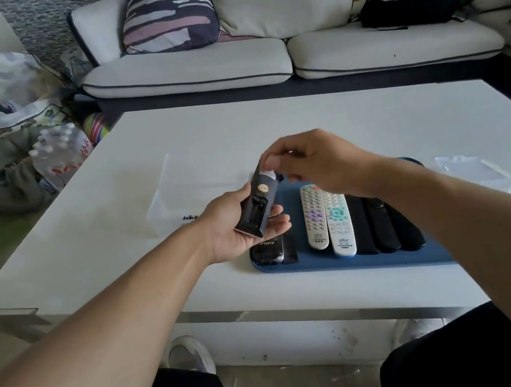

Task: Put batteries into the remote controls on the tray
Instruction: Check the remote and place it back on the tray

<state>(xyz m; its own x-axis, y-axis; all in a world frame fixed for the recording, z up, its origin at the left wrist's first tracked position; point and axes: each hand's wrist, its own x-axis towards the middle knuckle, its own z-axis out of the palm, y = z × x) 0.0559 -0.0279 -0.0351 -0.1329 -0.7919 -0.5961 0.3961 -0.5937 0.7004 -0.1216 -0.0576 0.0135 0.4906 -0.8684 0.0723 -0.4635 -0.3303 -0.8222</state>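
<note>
- My left hand (236, 227) fingers grasp a black remote (261, 204), battery bay up.
- My right hand (306, 160) fingers pinch something small at its top end; what, I cannot tell.
- Beneath both: blue tray (379, 262) of remotes on the white worktop (115, 218).
- Beyond: white sofa (191, 68).

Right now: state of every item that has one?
Black remote: lifted off the tray, back up, battery bay open, in left hand grip.
Right hand: pinching something small at the remote's top end; cannot tell what.
Light remotes: flat on the blue tray, buttons up.
Clear box: open.
</note>
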